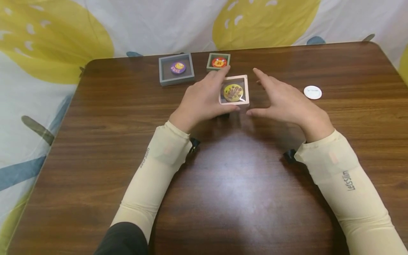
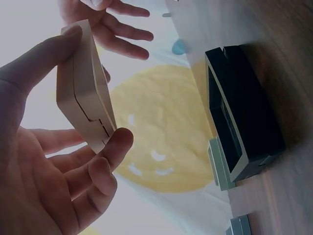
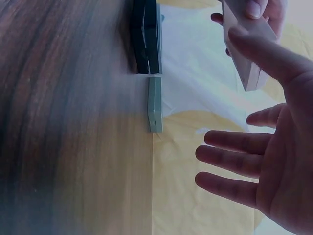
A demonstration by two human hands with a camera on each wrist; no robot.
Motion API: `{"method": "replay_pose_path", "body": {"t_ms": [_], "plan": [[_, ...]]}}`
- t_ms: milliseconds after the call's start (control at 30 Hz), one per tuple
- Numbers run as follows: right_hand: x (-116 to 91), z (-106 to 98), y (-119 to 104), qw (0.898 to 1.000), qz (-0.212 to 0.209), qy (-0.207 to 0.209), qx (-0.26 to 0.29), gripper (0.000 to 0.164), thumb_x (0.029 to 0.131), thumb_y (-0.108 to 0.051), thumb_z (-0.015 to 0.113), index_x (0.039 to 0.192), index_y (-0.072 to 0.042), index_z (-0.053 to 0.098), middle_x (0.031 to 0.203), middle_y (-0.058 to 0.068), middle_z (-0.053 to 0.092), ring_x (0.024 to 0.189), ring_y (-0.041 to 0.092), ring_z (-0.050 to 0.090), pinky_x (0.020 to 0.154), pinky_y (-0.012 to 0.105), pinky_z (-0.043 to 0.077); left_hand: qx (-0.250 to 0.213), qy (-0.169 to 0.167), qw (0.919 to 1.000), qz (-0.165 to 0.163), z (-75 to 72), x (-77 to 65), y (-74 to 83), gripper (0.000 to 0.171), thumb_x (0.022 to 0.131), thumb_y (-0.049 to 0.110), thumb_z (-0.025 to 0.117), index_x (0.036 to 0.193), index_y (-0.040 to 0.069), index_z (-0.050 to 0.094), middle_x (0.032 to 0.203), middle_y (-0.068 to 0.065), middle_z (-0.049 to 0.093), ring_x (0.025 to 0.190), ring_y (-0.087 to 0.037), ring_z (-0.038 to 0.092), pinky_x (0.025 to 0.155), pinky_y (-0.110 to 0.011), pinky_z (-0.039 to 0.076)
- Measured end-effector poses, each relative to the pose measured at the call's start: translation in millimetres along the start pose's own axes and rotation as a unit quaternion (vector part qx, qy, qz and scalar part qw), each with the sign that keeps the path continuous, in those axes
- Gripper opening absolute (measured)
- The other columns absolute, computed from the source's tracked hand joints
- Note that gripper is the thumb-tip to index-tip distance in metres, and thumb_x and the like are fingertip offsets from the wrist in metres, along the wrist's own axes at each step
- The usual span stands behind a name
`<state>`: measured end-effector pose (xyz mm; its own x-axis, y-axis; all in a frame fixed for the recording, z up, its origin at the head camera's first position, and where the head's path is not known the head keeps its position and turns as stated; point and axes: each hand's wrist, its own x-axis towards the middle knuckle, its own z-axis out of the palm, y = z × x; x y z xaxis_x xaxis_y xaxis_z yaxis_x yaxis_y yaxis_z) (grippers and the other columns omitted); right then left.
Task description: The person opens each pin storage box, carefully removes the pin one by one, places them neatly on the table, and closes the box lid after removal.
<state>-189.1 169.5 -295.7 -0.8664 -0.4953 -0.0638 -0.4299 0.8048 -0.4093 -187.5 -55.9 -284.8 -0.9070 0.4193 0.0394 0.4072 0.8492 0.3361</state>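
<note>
A small cream-pink square display frame [image 1: 247, 90] with a clear front is held up off the table by my left hand [image 1: 202, 97]. Inside it shows a round yellow badge [image 1: 233, 92] with a brownish pattern. In the left wrist view the thumb presses one edge of the frame and the fingertips grip the opposite one; a seam runs along its side. My right hand [image 1: 287, 101] is just right of the frame, fingers spread and relaxed, holding nothing. Below, a black frame [image 2: 249, 112] stands on the table, mostly hidden by my left hand in the head view.
Toward the back of the wooden table [image 1: 105, 141] lie a grey-blue frame [image 1: 161, 72] with a purple badge [image 1: 177, 67] and a small green frame [image 1: 208, 61] with a red badge [image 1: 219, 62]. A white round badge [image 1: 312, 92] lies beyond my right hand. A patterned cloth [image 1: 165, 24] hangs behind.
</note>
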Motion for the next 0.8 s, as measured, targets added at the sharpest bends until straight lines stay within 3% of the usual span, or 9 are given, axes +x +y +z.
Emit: {"method": "replay_pose_path", "body": {"t_ms": [267, 400, 567, 800], "plan": [[-1.7, 2.9, -1.3, 1.000, -0.018, 0.009, -0.020, 0.110, 0.074, -0.050, 0.075, 0.153, -0.020, 0.005, 0.144, 0.022, 0.042, 0.128, 0.043, 0.044, 0.098, 0.065, 0.039, -0.005, -0.010, 0.9998, 0.015, 3.9, -1.8, 6.5, 0.105, 0.069, 0.058, 0.075, 0.150, 0.017, 0.023, 0.133, -0.007, 0.053, 0.096, -0.024, 0.061, 0.078, -0.046, 0.054], [-2.1, 4.7, -3.3, 0.999, -0.044, 0.017, -0.018, 0.102, 0.072, -0.053, 0.075, 0.151, -0.017, 0.020, 0.143, 0.018, 0.044, 0.126, 0.040, 0.046, 0.096, 0.063, 0.040, -0.008, -0.014, 0.9996, 0.024, 5.7, -1.8, 9.3, 0.106, 0.067, 0.059, 0.076, 0.149, 0.018, 0.024, 0.133, -0.006, 0.053, 0.102, -0.022, 0.060, 0.079, -0.046, 0.054], [-0.4, 6.3, -6.0, 0.997, -0.065, 0.040, -0.024, 0.084, 0.072, -0.046, 0.077, 0.137, -0.006, 0.042, 0.124, 0.013, 0.057, 0.108, 0.032, 0.058, 0.088, 0.057, 0.047, -0.016, -0.020, 0.9989, 0.038, 8.2, -1.8, 9.9, 0.104, 0.066, 0.054, 0.079, 0.148, 0.017, 0.026, 0.132, -0.006, 0.052, 0.105, -0.020, 0.058, 0.080, -0.046, 0.054], [0.7, 2.8, -6.2, 0.995, -0.049, 0.069, -0.054, 0.079, 0.068, -0.042, 0.078, 0.131, -0.006, 0.047, 0.115, 0.012, 0.061, 0.094, 0.031, 0.061, 0.077, 0.054, 0.048, 0.008, -0.039, 0.9991, 0.014, 3.8, -2.7, 4.1, 0.098, 0.073, 0.042, 0.079, 0.149, 0.012, 0.024, 0.144, -0.008, 0.043, 0.124, -0.022, 0.051, 0.091, -0.047, 0.052]]}}
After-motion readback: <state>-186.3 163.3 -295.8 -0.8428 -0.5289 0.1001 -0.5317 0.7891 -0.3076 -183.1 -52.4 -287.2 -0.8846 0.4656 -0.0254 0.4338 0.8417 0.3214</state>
